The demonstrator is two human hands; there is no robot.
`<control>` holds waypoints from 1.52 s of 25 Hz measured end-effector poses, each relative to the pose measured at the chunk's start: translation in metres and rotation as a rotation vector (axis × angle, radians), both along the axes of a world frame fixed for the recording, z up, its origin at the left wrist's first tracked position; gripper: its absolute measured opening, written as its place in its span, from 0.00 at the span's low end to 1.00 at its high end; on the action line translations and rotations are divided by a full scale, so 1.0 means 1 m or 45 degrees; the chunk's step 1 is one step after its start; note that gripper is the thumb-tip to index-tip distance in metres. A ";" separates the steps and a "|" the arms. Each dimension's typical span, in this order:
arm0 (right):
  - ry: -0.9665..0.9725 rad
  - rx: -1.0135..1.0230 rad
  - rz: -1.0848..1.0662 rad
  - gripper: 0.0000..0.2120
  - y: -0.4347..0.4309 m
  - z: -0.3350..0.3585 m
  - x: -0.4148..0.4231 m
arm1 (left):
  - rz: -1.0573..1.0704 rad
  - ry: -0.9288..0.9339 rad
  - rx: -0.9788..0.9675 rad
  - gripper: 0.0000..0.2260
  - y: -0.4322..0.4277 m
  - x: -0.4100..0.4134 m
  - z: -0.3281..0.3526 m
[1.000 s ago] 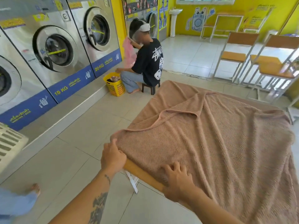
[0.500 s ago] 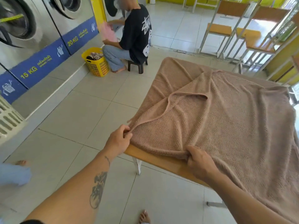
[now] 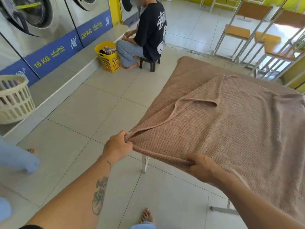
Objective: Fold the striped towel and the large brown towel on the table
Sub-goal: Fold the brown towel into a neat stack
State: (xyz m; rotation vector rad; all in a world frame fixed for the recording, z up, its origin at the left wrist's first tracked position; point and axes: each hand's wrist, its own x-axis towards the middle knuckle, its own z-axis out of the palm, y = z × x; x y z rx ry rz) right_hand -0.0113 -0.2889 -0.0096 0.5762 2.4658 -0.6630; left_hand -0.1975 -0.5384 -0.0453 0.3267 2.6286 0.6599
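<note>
The large brown towel covers the whole table, with one layer folded over another and a loose flap near its middle. My left hand pinches the towel's near left corner and holds it off the table. My right hand grips the near edge a little to the right, also lifted. The stretch of towel between my hands is pulled taut. Only a white table leg shows under the cloth. No striped towel is in view.
A person in a black shirt sits on a small stool beside a yellow basket in front of washing machines. A cream laundry basket stands at left. Chairs stand beyond the table. My bare foot is on the tiled floor.
Both hands went from resting on the towel's near edge to gripping it and lifting it off the table, so the wooden edge is now hidden. My view tilted downward.
</note>
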 end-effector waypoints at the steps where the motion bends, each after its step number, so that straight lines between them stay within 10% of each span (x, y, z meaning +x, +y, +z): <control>1: -0.066 -0.068 0.024 0.09 0.002 0.006 0.000 | 0.028 -0.011 -0.018 0.04 -0.003 0.001 0.001; 6: -0.084 -0.259 -0.070 0.12 0.014 0.017 0.006 | 0.035 0.175 -0.199 0.11 0.002 0.003 -0.003; 12: 0.033 0.142 -0.204 0.29 0.040 0.019 0.048 | 0.144 0.418 -0.102 0.07 0.042 0.008 0.001; 18: 0.205 0.008 -0.462 0.24 0.090 0.039 0.113 | 0.043 0.604 0.000 0.15 0.114 0.063 0.020; 26: 0.223 0.077 -0.660 0.25 0.201 0.032 0.289 | -0.390 0.308 0.307 0.10 0.287 0.236 0.026; 38: 0.425 -0.023 -0.446 0.27 0.378 0.107 0.385 | -0.334 0.277 0.318 0.11 0.486 0.368 0.079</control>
